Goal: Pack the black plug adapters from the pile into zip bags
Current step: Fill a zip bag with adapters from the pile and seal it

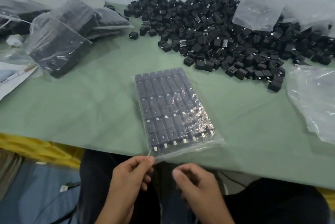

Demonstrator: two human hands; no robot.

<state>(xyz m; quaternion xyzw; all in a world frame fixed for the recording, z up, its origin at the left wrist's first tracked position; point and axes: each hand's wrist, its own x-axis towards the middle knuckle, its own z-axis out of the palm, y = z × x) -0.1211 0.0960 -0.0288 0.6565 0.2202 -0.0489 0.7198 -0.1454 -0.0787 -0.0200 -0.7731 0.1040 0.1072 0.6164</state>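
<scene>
Left hand [131, 174]: curled, thumb and forefinger pinched on the near left corner of the bag's open edge, just off the table's near edge.
Right hand [194, 183]: fingers curled inward with the thumb across them, near the bag's mouth; blurred, so whether it grips the plastic cannot be told.
Bag [172, 109]: clear zip bag lying flat at the middle of the table, its mouth toward the person and hanging slightly over the near edge; filled with black adapters set in neat rows, metal prongs showing at the near end.
Pile [226, 35]: loose black adapters heaped on the far right of the table, a few strays scattered at its left.
Filled bags [59, 38]: several bags of adapters stacked at the far left, well apart from the hands.
Empty bags [315, 100]: crumpled clear plastic at the right edge; another clear bag [257, 13] rests on the pile's far right.
Table [81, 105]: covered in pale green cloth.
</scene>
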